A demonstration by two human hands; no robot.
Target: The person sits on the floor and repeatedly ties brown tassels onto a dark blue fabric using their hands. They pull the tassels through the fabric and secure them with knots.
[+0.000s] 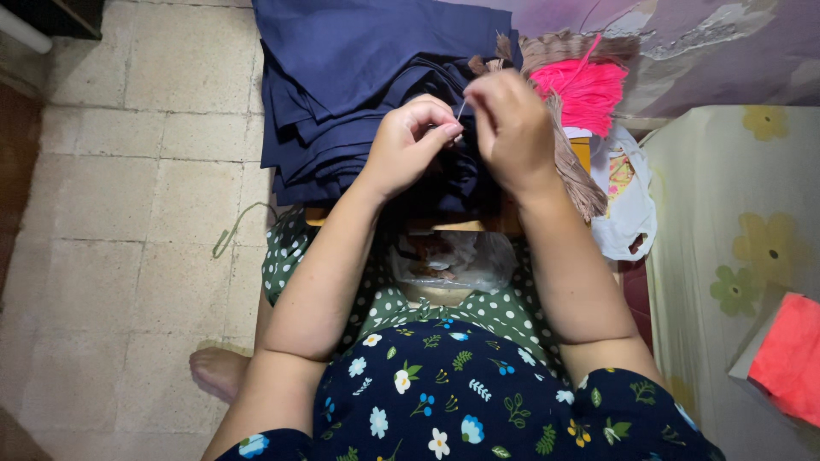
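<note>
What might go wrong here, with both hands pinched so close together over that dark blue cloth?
The thin needle sits between the left hand and the right hand, fingertips almost touching, so a slip might prick a finger. The navy cloth is piled in loose folds over the stool's edge and might slide to the tiled floor. The pink thread bundle lies right beside the work and might snag.

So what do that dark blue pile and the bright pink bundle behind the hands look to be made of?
The dark blue pile looks like woven cloth, matte and smooth: it lies in soft folded layers with crisp edges. The pink bundle seems to be yarn or thread, since fine loose strands show; the fibre itself cannot be told.
</note>
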